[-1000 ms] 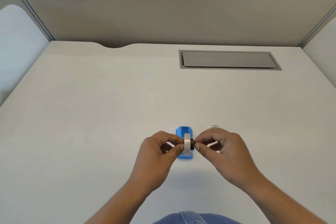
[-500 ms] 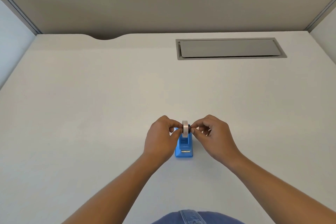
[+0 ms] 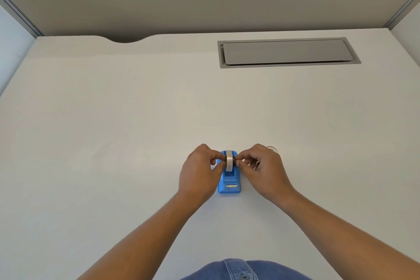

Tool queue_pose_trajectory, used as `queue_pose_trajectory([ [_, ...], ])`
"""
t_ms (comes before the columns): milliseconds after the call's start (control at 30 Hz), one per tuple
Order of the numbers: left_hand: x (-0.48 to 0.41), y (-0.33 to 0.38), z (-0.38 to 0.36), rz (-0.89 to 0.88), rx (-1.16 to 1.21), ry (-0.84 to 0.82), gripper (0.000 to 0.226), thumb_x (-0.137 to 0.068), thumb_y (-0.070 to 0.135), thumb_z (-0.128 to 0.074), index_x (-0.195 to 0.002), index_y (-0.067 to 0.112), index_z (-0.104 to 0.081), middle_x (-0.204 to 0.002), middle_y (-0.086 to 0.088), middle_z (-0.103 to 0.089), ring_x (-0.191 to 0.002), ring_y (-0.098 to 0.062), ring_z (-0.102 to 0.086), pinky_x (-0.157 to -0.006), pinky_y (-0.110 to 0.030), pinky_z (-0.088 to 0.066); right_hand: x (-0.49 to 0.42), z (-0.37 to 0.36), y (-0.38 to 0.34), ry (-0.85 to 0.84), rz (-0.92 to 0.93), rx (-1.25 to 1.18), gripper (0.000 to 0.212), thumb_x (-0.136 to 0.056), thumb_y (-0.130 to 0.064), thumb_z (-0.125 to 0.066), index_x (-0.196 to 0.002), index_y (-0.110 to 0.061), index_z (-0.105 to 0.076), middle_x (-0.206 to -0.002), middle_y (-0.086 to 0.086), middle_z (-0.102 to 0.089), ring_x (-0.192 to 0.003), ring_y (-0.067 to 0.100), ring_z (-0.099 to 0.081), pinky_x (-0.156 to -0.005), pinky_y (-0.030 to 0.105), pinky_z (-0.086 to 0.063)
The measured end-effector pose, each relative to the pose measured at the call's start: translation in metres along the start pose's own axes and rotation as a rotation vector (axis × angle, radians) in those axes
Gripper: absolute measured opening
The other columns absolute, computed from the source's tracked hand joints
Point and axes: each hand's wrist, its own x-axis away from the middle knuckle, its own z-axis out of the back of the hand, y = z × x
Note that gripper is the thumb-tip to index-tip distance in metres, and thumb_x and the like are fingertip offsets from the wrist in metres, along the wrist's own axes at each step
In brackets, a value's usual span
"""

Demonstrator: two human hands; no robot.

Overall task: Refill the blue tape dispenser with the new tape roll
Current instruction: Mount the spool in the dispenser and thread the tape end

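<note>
A small blue tape dispenser [image 3: 229,183] stands on the white desk, its metal cutter facing me. A whitish tape roll [image 3: 229,161] on a dark hub sits upright in the dispenser's back half. My left hand [image 3: 200,171] pinches the roll's left side with thumb and fingers. From the other side, my right hand [image 3: 261,169] pinches the dark hub's end. How deep the hub sits in its slots is hidden by my fingers.
A clear empty ring [image 3: 272,148], partly hidden, lies on the desk just behind my right hand. A grey cable hatch [image 3: 286,53] is set into the desk at the back right. Beige partition walls enclose the desk on three sides.
The roll, held above the dispenser's near end a second ago, has moved back and down into the dispenser's rear half. Both hands moved with it and keep their pinch.
</note>
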Motion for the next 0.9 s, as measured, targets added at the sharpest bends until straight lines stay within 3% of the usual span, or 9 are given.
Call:
queue_pose_trajectory([
  [100,0.0008,-0.0026,-0.0008,0.009,-0.004,0.013,0.016,-0.086,0.025,-0.071,-0.1,0.031,-0.073,-0.077,0.016,-0.048,-0.067,0.003,-0.049,-0.054,-0.013,-0.03,0.0002,-0.0019,0.0021,0.001,0.0,0.0,0.015,-0.081,-0.012,-0.075,-0.084,-0.026,-0.073,-0.073,-0.014,-0.059,-0.07,0.008,-0.056,-0.064,0.008,-0.042],
  [400,0.0067,-0.0081,0.0002,-0.054,0.063,-0.013,0.032,-0.078,0.02,-0.072,-0.108,0.031,-0.071,-0.085,0.011,-0.053,-0.066,-0.003,-0.05,-0.058,-0.019,-0.04,0.0,-0.0058,0.0037,0.032,0.005,0.007,0.02,-0.079,-0.012,-0.076,-0.082,-0.031,-0.07,-0.076,-0.011,-0.062,-0.071,0.011,-0.057,-0.062,0.015,-0.046],
  [567,0.0066,-0.0081,0.0004,-0.077,0.058,-0.012,0.033,-0.079,0.02,-0.074,-0.109,0.032,-0.07,-0.085,0.009,-0.053,-0.066,-0.003,-0.049,-0.059,-0.019,-0.04,-0.0006,-0.006,0.0037,0.042,0.017,0.022,0.02,-0.078,-0.011,-0.077,-0.08,-0.03,-0.069,-0.075,-0.01,-0.063,-0.071,0.011,-0.057,-0.068,0.01,-0.043],
  [900,0.0031,-0.0059,-0.0013,-0.072,0.027,0.005,0.027,-0.081,0.023,-0.075,-0.107,0.032,-0.072,-0.085,0.012,-0.051,-0.069,-0.001,-0.05,-0.057,-0.013,-0.035,-0.0022,0.0003,0.002,-0.004,0.053,0.032,0.026,-0.075,-0.021,-0.079,-0.096,-0.035,-0.071,-0.08,-0.015,-0.061,-0.071,0.007,-0.055,-0.066,0.007,-0.042],
])
